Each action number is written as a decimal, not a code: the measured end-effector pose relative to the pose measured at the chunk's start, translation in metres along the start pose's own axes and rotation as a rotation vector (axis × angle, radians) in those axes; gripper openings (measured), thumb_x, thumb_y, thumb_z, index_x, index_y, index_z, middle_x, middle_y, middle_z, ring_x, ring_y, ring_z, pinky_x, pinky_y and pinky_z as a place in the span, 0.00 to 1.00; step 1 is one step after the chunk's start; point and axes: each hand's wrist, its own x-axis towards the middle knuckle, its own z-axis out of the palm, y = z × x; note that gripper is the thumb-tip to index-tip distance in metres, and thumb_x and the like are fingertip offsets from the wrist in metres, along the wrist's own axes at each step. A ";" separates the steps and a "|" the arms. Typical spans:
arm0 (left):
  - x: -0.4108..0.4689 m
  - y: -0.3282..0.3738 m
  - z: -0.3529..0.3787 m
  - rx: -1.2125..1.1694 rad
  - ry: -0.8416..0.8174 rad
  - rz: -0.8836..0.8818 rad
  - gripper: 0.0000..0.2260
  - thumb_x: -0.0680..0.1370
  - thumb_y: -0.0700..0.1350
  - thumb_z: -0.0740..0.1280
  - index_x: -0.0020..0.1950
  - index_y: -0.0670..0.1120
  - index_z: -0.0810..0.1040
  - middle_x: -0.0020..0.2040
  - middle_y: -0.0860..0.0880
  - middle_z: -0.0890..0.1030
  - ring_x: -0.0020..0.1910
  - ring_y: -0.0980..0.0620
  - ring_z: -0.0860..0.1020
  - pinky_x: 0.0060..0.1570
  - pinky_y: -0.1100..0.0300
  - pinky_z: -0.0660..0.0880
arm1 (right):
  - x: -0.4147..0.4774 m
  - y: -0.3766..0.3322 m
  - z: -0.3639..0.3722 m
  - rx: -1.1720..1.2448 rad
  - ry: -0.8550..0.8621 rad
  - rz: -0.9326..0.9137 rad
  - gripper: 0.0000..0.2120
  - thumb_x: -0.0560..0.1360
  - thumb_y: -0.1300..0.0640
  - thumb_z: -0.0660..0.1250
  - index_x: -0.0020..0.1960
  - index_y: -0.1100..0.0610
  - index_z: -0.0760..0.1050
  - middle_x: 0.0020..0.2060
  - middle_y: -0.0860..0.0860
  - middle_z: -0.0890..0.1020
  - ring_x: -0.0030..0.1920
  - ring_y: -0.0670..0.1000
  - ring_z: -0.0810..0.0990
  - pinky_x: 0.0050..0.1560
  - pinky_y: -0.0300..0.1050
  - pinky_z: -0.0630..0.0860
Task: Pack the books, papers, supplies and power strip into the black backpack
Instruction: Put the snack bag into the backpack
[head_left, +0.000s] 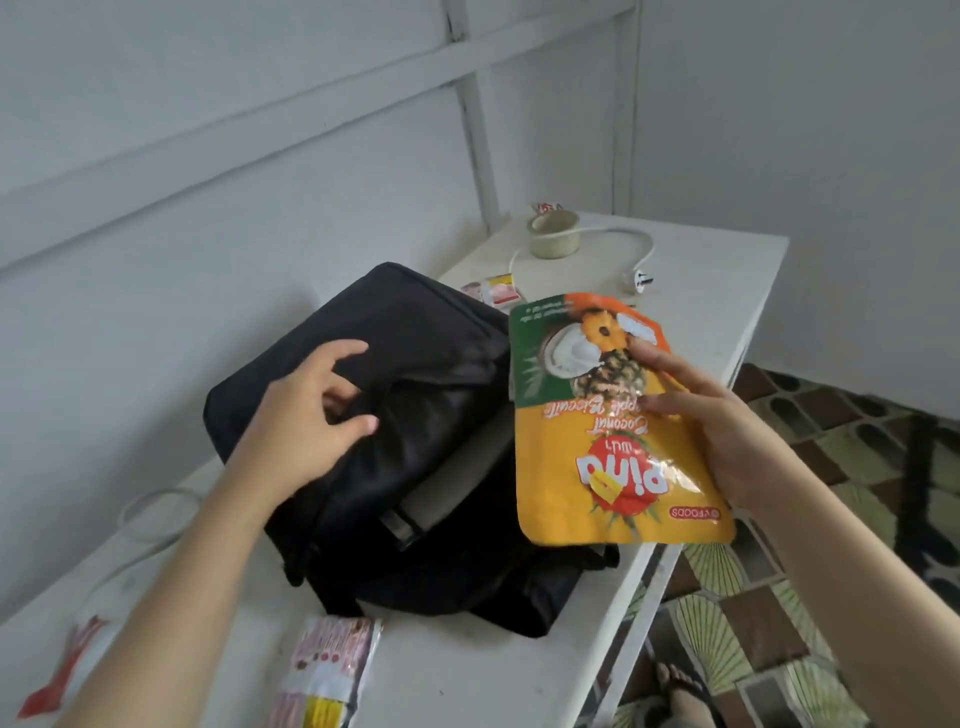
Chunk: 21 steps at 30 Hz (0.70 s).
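Packets (327, 670) lie nearest on the white table (457, 686). Left hand (306, 410) rests open-fingered on the black backpack (410, 441); right hand (711, 431) grips a yellow biscuit pouch (597, 447) beside it. Tape roll (554, 235) and white cord (623, 244) lie beyond.

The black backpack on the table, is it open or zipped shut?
Open. The black backpack lies flat with a gap along its right side, showing grey lining, while the left hand rests on its top flap.
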 end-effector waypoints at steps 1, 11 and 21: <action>0.006 -0.003 -0.003 -0.028 0.026 -0.028 0.30 0.68 0.40 0.76 0.64 0.58 0.70 0.42 0.59 0.76 0.41 0.61 0.76 0.47 0.61 0.70 | -0.001 0.000 0.001 -0.026 -0.040 0.015 0.23 0.66 0.66 0.67 0.57 0.48 0.79 0.56 0.53 0.81 0.46 0.59 0.83 0.36 0.49 0.81; -0.020 0.008 0.012 0.112 0.166 0.308 0.21 0.72 0.38 0.70 0.64 0.49 0.73 0.57 0.57 0.73 0.56 0.59 0.71 0.59 0.61 0.66 | 0.015 0.002 0.020 -0.285 -0.065 0.082 0.19 0.70 0.65 0.71 0.56 0.46 0.80 0.52 0.54 0.83 0.47 0.61 0.84 0.43 0.56 0.82; -0.039 -0.011 0.025 0.364 -0.143 0.337 0.21 0.69 0.42 0.74 0.57 0.57 0.72 0.64 0.49 0.73 0.56 0.45 0.76 0.43 0.57 0.76 | 0.024 0.003 0.030 -0.321 -0.087 0.074 0.18 0.71 0.64 0.70 0.55 0.45 0.80 0.53 0.52 0.82 0.45 0.57 0.84 0.37 0.49 0.81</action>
